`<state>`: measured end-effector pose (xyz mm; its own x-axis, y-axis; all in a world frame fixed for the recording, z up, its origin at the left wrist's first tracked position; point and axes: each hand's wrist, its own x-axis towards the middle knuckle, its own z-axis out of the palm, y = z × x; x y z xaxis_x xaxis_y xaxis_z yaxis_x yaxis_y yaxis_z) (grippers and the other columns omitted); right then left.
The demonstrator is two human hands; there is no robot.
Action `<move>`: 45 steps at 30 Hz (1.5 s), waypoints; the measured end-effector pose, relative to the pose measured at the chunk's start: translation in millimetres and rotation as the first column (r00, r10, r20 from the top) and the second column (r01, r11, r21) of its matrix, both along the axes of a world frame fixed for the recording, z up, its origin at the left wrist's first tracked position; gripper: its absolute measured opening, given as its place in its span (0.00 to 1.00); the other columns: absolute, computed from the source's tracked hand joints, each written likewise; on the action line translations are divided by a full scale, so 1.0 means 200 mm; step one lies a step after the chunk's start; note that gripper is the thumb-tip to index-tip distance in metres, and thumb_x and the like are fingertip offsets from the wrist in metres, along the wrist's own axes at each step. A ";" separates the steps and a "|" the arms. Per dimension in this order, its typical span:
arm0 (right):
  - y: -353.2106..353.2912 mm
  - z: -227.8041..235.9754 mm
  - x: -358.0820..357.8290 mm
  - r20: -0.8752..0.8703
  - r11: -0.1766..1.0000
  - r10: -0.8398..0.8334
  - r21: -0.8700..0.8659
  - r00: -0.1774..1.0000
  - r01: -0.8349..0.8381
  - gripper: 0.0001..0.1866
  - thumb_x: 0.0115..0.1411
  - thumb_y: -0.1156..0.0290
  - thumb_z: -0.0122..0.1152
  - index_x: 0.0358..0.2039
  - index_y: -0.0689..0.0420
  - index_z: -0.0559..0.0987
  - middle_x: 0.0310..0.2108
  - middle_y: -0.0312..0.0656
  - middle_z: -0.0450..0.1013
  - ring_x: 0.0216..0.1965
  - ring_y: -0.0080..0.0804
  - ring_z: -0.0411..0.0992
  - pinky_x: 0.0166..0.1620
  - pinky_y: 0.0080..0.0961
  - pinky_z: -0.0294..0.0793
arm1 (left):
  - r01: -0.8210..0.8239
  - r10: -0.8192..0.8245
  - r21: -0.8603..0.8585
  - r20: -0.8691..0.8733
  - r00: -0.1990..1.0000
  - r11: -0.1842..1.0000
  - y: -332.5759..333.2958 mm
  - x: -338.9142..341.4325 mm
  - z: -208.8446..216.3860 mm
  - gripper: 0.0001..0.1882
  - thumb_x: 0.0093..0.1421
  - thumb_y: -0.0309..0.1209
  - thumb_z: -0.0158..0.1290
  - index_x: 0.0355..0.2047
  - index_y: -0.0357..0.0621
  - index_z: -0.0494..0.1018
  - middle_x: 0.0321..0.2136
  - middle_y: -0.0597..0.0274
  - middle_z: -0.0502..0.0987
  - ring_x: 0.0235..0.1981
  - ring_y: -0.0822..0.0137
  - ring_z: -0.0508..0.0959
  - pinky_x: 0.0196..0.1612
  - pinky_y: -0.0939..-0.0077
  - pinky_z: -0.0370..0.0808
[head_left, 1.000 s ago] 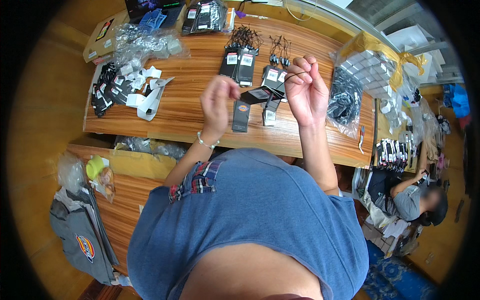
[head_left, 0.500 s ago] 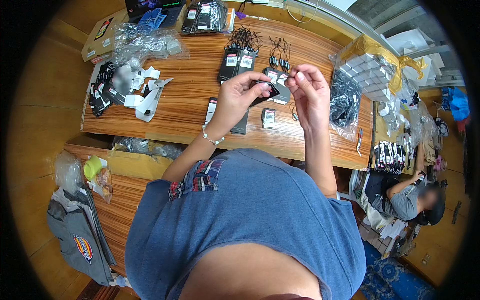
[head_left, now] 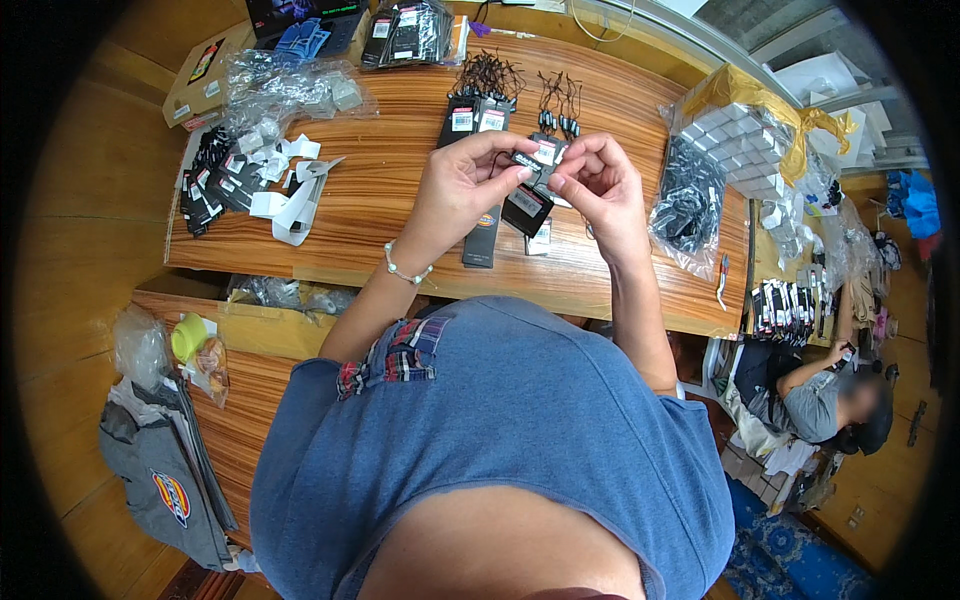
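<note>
My left hand [head_left: 462,190], with a beaded bracelet at its wrist, pinches a small black piece with white lettering [head_left: 527,161] between thumb and fingers. A black hang tag [head_left: 527,207] with a pale label hangs just below those fingertips. Close to its right, my right hand [head_left: 607,192] has thumb and forefinger closed at what looks like the tag's thin cord, mostly hidden by the fingers. Beneath the hands lie a small stack of tags with a white barcode label [head_left: 540,240] and a long black card [head_left: 479,247].
Farther back lie black tags with barcode labels [head_left: 462,120] and corded pieces [head_left: 560,100]. A bag of black cords [head_left: 688,205] and pliers [head_left: 722,280] are right, near a taped box [head_left: 735,140]. Paper strips [head_left: 300,205] lie left. Another person [head_left: 815,405] sits far right.
My right hand has come down and left toward my left hand. The black tag, formerly at my left fingertips, now hangs lower, with the lettered piece showing between my hands.
</note>
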<state>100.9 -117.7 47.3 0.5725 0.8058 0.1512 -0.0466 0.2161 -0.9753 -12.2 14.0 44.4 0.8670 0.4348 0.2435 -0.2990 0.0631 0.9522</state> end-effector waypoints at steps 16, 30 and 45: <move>-0.01 0.01 0.01 -0.035 0.996 0.087 -0.027 0.996 -0.088 0.14 0.48 0.83 0.59 0.34 0.58 0.66 0.24 0.33 0.69 0.27 0.16 0.67 0.34 0.12 0.66 | 0.083 -0.087 -0.079 -0.051 0.995 0.993 0.05 -0.01 -0.02 0.10 0.50 0.18 0.54 0.35 0.34 0.73 0.30 0.62 0.76 0.31 0.76 0.75 0.37 0.83 0.74; -0.01 -0.02 0.01 -0.060 0.999 0.046 0.025 0.997 -0.045 0.13 0.49 0.81 0.60 0.32 0.56 0.67 0.22 0.29 0.69 0.24 0.10 0.65 0.27 0.08 0.60 | 0.122 -0.126 -0.059 -0.070 0.989 0.991 0.06 -0.01 -0.03 0.11 0.51 0.18 0.53 0.37 0.34 0.72 0.33 0.60 0.75 0.33 0.74 0.76 0.39 0.81 0.74; -0.01 -0.03 0.03 -0.049 0.997 0.079 -0.017 0.996 -0.080 0.14 0.49 0.82 0.59 0.34 0.58 0.66 0.24 0.35 0.70 0.27 0.17 0.68 0.34 0.12 0.67 | 0.146 -0.149 -0.031 -0.102 0.984 0.989 0.06 0.01 -0.03 0.10 0.51 0.19 0.53 0.36 0.34 0.72 0.31 0.60 0.76 0.32 0.74 0.76 0.38 0.82 0.75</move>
